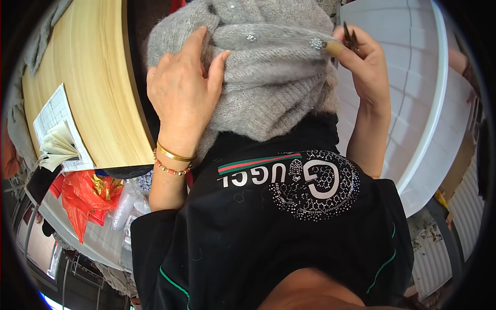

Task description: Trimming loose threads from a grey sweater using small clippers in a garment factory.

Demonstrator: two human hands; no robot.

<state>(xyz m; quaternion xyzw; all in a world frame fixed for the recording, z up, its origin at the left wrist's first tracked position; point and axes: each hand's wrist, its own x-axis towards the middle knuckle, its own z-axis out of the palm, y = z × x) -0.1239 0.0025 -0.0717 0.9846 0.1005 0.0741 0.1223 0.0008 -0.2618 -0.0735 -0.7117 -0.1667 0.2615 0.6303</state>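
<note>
A grey fuzzy knitted garment lies bunched across my lap, with small sparkling decorations along a fold. My left hand rests on its left side, palm down, index finger stretched out and thumb apart. At the garment's right edge, my right hand is closed around a small pair of dark-bladed snips, the blades pointing up and away. Its thumb wears a tan finger cover and presses the knit beside another sparkling decoration. The snips' handles are hidden in the hand.
A wood-topped table stands close on my left, holding a paper sheet and an open booklet. Below it are a red plastic bag and clear wrapping. A white surface with a raised rim curves along my right; part of another person shows beyond.
</note>
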